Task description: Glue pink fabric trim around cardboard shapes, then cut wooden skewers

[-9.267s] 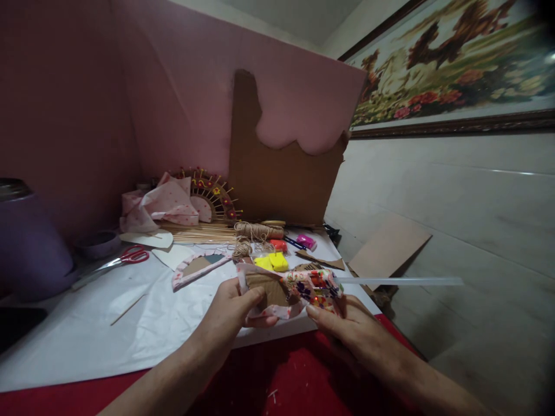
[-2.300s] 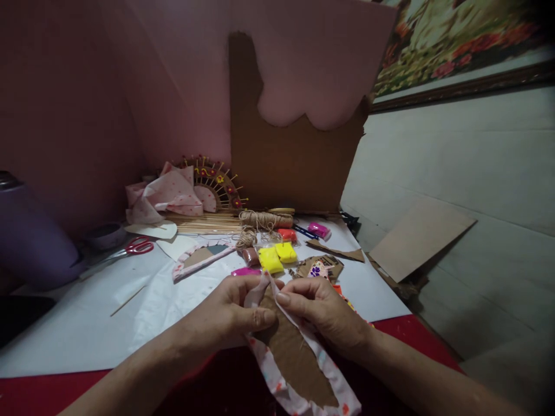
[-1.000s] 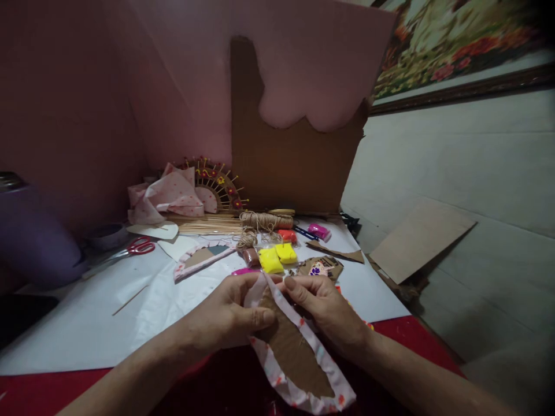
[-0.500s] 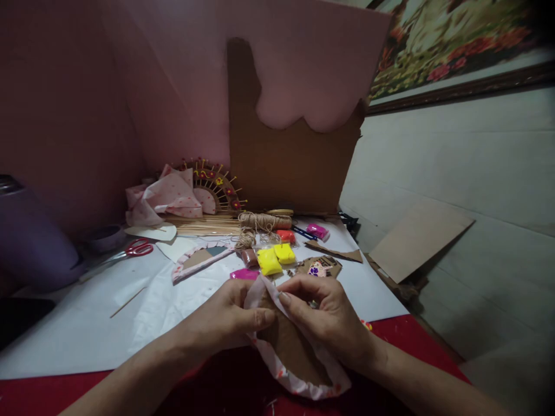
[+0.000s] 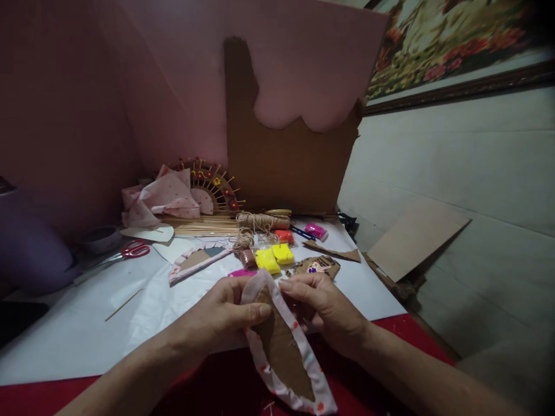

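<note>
A leaf-shaped cardboard piece (image 5: 284,355), edged with folded-over pink spotted fabric, hangs tilted between my hands above the table's front edge. My left hand (image 5: 223,312) grips its upper left side, thumb lying on the brown cardboard and fingers hidden behind. At the upper right edge, my right hand (image 5: 325,303) pinches the fabric border between thumb and forefinger; its other fingers curl below. Just beyond the hands lie yellow packets (image 5: 269,261) and a magenta packet (image 5: 240,273). A decorated cardboard scrap (image 5: 318,267) rests past my right hand.
Red-handled scissors (image 5: 135,249) and a thin stick (image 5: 124,304) lie on the left. A fabric-edged half-round piece (image 5: 199,261), twine (image 5: 262,221) and a stick fan (image 5: 221,185) sit farther back. A large cardboard sheet (image 5: 286,167) stands behind them.
The cardboard piece has turned more upright, its lower tip shifting left and down. My right hand has slid outward to its right edge, uncovering more of the fabric border.
</note>
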Demonstrator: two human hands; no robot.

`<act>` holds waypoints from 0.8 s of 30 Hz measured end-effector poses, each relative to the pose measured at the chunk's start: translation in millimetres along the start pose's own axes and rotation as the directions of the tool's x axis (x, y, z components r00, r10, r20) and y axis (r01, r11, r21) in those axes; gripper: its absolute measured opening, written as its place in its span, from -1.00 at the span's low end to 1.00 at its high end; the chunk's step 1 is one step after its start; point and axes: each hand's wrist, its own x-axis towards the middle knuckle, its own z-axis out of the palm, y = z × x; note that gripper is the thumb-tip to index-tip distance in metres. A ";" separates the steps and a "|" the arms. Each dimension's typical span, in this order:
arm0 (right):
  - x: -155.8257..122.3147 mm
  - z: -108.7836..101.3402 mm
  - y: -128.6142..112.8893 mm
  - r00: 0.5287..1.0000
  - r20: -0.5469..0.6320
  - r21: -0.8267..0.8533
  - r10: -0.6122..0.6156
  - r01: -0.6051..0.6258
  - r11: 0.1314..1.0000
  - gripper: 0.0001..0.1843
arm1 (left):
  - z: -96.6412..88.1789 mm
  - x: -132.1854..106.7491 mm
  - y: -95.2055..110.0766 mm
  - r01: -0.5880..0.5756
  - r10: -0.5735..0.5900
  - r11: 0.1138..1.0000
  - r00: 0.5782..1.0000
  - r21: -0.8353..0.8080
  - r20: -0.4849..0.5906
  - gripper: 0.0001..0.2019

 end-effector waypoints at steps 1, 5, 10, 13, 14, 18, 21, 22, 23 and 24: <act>0.2 -0.2 0.3 1.000 0.004 0.004 -0.004 0.004 1.000 -0.65 | -0.7 -0.3 -0.5 -0.005 0.005 1.000 1.000 0.002 0.008 -0.82; 0.9 -0.4 1.5 1.000 0.017 0.018 -0.010 0.010 1.000 -0.63 | -3.4 -1.1 -2.2 -0.002 0.001 0.999 1.000 0.043 0.019 -0.82; 1.2 -0.9 3.8 0.998 0.030 -0.006 -0.055 0.055 0.998 -0.63 | -3.5 -2.0 -2.4 -0.002 0.000 0.998 1.000 0.066 0.032 -0.82; 1.1 -0.8 4.8 0.997 0.024 -0.031 -0.078 0.079 0.996 -0.63 | -3.8 -2.2 -3.7 -0.003 0.000 0.995 1.000 0.096 0.028 -0.82; 1.0 -0.6 4.9 0.997 0.021 -0.033 -0.076 0.077 0.996 -0.62 | -4.1 -2.1 -4.4 0.000 -0.003 0.995 1.000 0.104 0.026 -0.82; 0.3 0.7 4.1 0.999 0.017 -0.013 -0.033 0.033 0.999 -0.60 | -5.8 -1.5 -7.0 0.010 -0.013 0.989 1.000 0.146 0.021 -0.84; -0.2 1.0 3.1 0.999 0.033 0.020 -0.003 0.002 1.000 -0.60 | -6.4 -2.1 -8.2 0.017 -0.022 0.983 0.999 0.182 0.025 -0.84; -0.3 0.9 2.8 0.999 0.038 0.022 -0.002 0.001 1.000 -0.60 | -6.4 -2.6 -8.4 0.022 -0.027 0.981 0.999 0.191 0.022 -0.83; -0.2 0.7 2.6 0.999 0.041 0.015 -0.007 0.007 1.000 -0.61 | -6.2 -3.3 -8.5 0.026 -0.030 0.979 0.999 0.202 0.016 -0.83; -0.1 0.6 2.4 0.999 0.043 -0.002 -0.017 0.017 1.000 -0.61 | -5.9 -3.9 -8.4 0.028 -0.030 0.976 1.000 0.216 0.006 -0.82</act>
